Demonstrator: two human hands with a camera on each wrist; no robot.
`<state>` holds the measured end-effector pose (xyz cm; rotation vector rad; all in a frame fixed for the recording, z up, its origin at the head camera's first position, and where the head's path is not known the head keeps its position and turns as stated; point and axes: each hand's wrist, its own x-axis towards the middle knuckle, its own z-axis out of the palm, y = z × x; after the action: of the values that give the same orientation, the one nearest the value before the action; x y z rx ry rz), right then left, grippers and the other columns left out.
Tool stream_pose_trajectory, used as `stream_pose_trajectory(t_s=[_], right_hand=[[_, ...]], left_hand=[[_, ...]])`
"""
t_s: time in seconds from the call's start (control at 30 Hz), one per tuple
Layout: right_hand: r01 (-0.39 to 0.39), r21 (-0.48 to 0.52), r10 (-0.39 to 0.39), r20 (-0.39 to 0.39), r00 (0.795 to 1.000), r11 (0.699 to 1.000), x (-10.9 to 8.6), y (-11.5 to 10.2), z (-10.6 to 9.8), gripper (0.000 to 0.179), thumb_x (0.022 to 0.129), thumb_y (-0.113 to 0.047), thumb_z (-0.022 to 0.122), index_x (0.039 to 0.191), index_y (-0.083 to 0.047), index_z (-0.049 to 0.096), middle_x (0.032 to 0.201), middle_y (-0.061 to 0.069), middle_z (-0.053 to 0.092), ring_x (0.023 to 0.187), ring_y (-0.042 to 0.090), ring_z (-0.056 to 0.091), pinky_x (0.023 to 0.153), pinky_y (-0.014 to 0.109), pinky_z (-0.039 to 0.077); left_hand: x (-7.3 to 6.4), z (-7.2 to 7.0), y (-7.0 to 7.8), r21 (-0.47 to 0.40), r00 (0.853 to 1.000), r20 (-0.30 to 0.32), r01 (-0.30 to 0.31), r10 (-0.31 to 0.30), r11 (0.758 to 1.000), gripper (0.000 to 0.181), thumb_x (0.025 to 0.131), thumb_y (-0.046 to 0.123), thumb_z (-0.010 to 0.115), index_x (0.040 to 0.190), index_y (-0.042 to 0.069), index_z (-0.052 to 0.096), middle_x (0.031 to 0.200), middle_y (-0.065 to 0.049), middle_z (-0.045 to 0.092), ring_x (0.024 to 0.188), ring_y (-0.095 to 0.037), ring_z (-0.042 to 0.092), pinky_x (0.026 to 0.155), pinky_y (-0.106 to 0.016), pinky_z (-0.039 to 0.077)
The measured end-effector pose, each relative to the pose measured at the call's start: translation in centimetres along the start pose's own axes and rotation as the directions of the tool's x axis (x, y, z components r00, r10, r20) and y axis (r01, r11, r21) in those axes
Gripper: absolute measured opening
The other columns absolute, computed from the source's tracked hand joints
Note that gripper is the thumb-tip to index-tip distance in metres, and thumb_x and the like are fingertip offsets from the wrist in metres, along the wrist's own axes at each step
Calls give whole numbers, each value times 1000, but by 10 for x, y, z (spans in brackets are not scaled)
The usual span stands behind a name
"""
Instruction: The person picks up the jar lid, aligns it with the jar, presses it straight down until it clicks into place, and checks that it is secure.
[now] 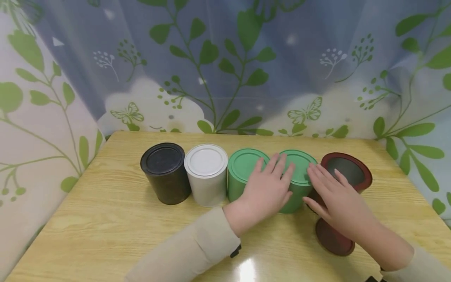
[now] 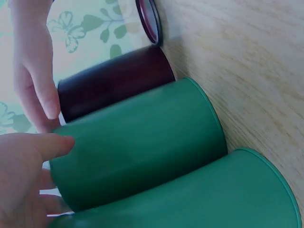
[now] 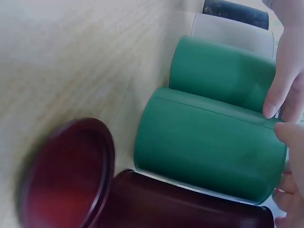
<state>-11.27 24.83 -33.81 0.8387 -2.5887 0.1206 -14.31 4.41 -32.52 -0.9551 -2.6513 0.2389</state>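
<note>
Two green cans with lids, the left one point(image 1: 243, 166) and the right one point(image 1: 301, 166), stand side by side on the table. My left hand point(image 1: 262, 192) reaches across their tops, fingers fairly straight over the lids. In the left wrist view its thumb touches the side of the right green can point(image 2: 142, 142) near the top. My right hand point(image 1: 341, 203) lies with extended fingers at that can's right edge, partly covering a dark red can point(image 1: 364, 176). This can shows a red rim round a grey middle. A dark red round lid point(image 1: 334, 239) is near its foot.
A white can point(image 1: 206, 176) and a black can point(image 1: 167, 180), both lidded, continue the row to the left. They stand on a wooden table point(image 1: 105, 235). A leaf-patterned curtain point(image 1: 225, 78) hangs behind the table and at both sides.
</note>
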Motion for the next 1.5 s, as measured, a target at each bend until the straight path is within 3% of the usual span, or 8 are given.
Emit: stream_pose_trajectory(t_s=[0.13,0.33,0.43,0.8,1.03,1.27,1.37,1.5], right_hand=[[99,13,-97,-103,990,995,-13,-1,3,72,98,-53,27,134,6,46,133,23,48,136,19,27,111,39,16],[236,19,-225,-233,946,972,-36,-2,5,60,101,-43,34,127,8,53,129,23,52,134,18,30,110,26,15],[255,41,-240,-218,946,966,-49,-2,8,57,100,-42,36,128,6,54,129,21,53,134,18,31,110,26,17],[221,23,-218,-99,971,975,-104,24,32,61,97,-51,37,146,-13,33,149,-2,28,137,6,18,108,15,10],[106,-12,-106,10,994,994,-126,34,34,71,75,-51,71,131,-10,56,141,-2,44,135,-1,16,99,9,25],[71,-19,-69,69,995,997,-135,43,42,78,69,-51,75,136,-17,52,144,-13,36,133,-8,12,90,5,29],[71,-17,-69,94,993,997,-137,49,45,78,69,-51,75,136,-19,52,144,-18,30,132,-10,10,83,15,42],[72,-13,-69,144,987,997,-138,54,49,76,71,-49,75,137,-21,50,144,-21,25,126,3,35,69,35,53]], left_hand=[[-9,-2,3,27,996,-61,-59,61,998,64,92,53,48,144,17,39,147,-11,34,135,-25,29,105,-45,31],[-26,-6,13,-20,978,-103,-184,181,983,62,91,51,51,143,19,39,147,-11,33,136,-22,29,104,-43,32],[-32,-6,20,-39,962,-119,-250,244,968,63,90,49,54,143,20,38,149,-11,30,137,-21,27,104,-42,32],[-25,10,49,-104,920,138,-356,368,929,62,92,55,46,146,29,30,152,0,24,137,-14,23,105,-35,31],[-3,24,80,-189,850,358,-339,386,922,60,92,57,42,146,38,24,151,9,19,137,-9,19,105,-31,29],[12,36,106,-172,798,495,-297,343,939,61,92,59,40,146,44,17,152,13,10,138,-12,14,108,-29,22],[15,40,112,-135,786,526,-301,325,944,60,93,59,38,145,47,13,152,16,5,139,-13,11,108,-29,21],[18,43,115,-119,775,556,-285,302,951,56,94,57,35,143,52,7,151,22,-3,139,-13,9,107,-28,22]])
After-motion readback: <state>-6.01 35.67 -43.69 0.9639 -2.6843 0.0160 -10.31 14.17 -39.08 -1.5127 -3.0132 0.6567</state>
